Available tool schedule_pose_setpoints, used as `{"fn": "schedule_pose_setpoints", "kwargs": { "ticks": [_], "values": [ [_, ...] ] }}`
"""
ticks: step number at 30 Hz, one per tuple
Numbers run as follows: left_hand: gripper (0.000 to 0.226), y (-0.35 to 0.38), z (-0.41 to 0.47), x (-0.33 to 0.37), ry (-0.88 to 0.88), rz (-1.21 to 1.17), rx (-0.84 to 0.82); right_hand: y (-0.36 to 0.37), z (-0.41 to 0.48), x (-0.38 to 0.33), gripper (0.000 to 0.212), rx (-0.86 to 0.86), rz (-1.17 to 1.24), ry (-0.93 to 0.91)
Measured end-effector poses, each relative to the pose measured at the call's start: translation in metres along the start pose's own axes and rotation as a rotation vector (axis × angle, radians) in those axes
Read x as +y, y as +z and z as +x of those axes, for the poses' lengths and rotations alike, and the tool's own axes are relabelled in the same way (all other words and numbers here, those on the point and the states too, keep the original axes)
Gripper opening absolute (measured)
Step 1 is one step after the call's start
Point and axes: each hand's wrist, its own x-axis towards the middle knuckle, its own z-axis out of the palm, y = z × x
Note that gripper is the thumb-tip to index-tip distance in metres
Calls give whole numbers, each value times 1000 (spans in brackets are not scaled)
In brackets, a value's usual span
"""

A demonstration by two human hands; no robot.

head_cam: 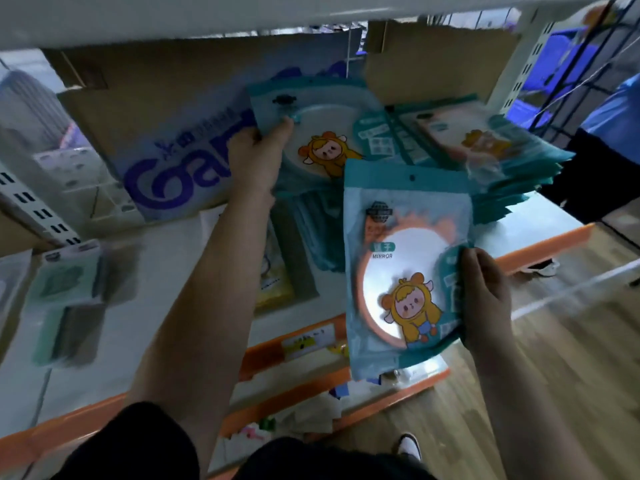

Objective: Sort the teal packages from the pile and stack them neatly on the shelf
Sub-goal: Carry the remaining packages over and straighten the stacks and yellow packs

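Teal packages (408,271) gripped in the right hand (485,299), held upright before the shelf (540,216).
Left hand (256,154) pinches one package (322,133) near its top, closer to the pile (502,157) just to its right.

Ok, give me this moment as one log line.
left hand grips upper teal package | right hand grips MIRROR package | pile on shelf, messy
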Motion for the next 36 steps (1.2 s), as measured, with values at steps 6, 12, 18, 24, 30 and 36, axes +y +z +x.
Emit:
{"fn": "schedule_pose_setpoints", "kwargs": {
  "ticks": [6, 12, 18, 24, 30, 36],
  "values": [
    [10, 35, -7, -8, -65, 171, 71, -43, 43, 4, 29, -173, 10, 44],
    [11, 50, -7, -7, -63, 480, 139, -68, 69, -3, 25, -337, 67, 42],
    [28, 63, -11, -4, -46, 536, 178, -81, 85, -17, 28, -381, 127, 80],
    [14, 58, -25, 13, -53, 694, 146, -86, 106, -42, 25, -356, 141, 101],
    [21, 68, -72, 17, 235, 1129, 267, -89, 148, -74, 24, -347, 108, 54],
    [30, 110, -124, -4, 665, 1229, 448, -89, 200, -100, 15, -357, 40, -39]
  ]
}}
